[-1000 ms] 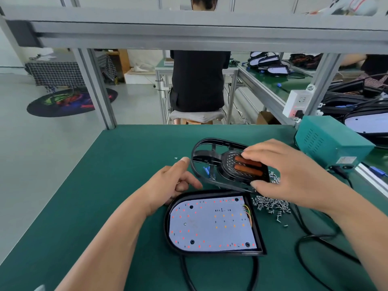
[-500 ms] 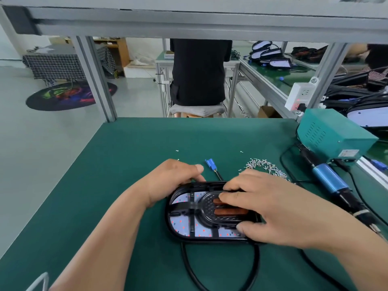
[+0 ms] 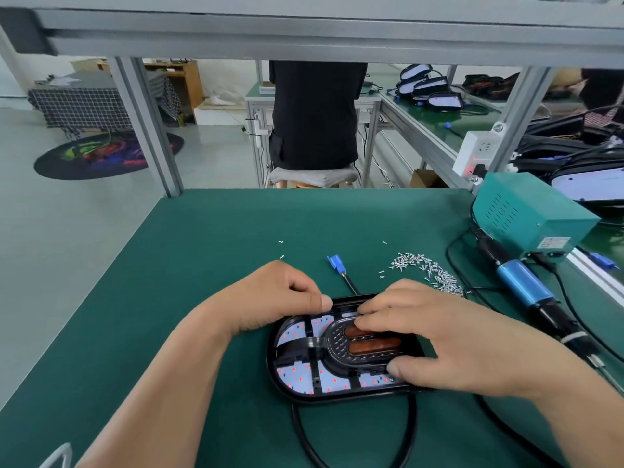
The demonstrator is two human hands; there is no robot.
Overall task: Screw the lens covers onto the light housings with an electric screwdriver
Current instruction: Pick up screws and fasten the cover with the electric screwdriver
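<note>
Pinching the far-left rim of the light housing (image 3: 280,383), the left grip (image 3: 270,298) has its thumb on top, fingers curled behind. Lens cover (image 3: 337,346) sits on the housing, mid green tabletop (image 3: 202,265), w/ a blue connector (image 3: 334,261) just beyond. Right grip (image 3: 449,339) clamps the cover: fingers at far edge, thumb at near edge. Screws (image 3: 425,268) are piled further right, then the electric screwdriver (image 3: 523,285) lying by a teal box (image 3: 526,211).

No legible text, brand or number recorded. A pale label (image 3: 556,243) stands on the front face of the teal box (image 3: 526,211), at 2 o'clock on the bench. It carries print, but the print is too small to read.
</note>
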